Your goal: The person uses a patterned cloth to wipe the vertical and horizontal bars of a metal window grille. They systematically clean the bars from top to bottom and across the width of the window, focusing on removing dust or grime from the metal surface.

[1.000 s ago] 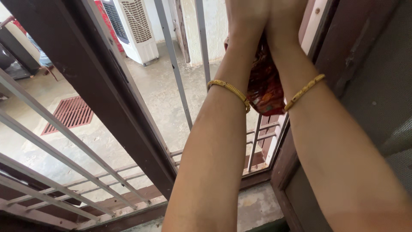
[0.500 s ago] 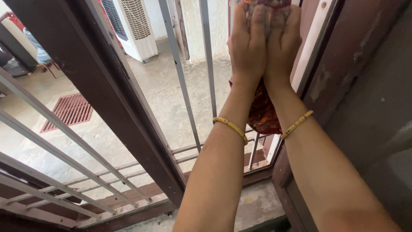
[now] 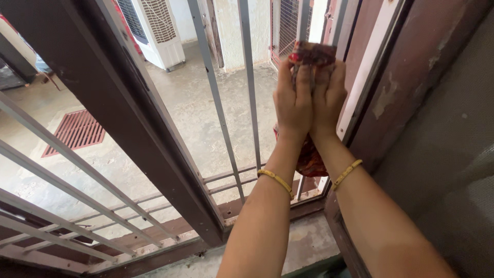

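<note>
The person's left hand (image 3: pixel 293 100) and right hand (image 3: pixel 328 98) are raised side by side, pressed together with fingers pointing up, and both are closed around a red patterned cloth (image 3: pixel 311 54). The cloth's upper end bunches out above the fingertips, and its lower end (image 3: pixel 310 157) hangs down behind the wrists, between the two forearms. A thin gold bangle (image 3: pixel 276 177) sits on the left forearm and another gold bangle (image 3: pixel 346 173) on the right. The cloth is held against one of the grey vertical grille bars (image 3: pixel 303 20) at the right end of the window, close to the white-edged, dark brown window frame (image 3: pixel 383 77); the bar itself is mostly hidden behind the hands, so whether the cloth wraps fully around it cannot be told. By the look of it, the step in hand is wiping this bar, with the grip placed in its upper part. Carrying the wipe on would call for keeping both palms squeezed on the cloth while sliding along the bar, and keeping the knuckles clear of the frame just beside it. Further left stand more grille bars (image 3: pixel 250 77) and a broad, dark brown post (image 3: pixel 139 113). Beyond the grille lies a concrete floor (image 3: pixel 190 118) with a red drain grate (image 3: pixel 74 131) and a white air cooler (image 3: pixel 154 31).
</note>
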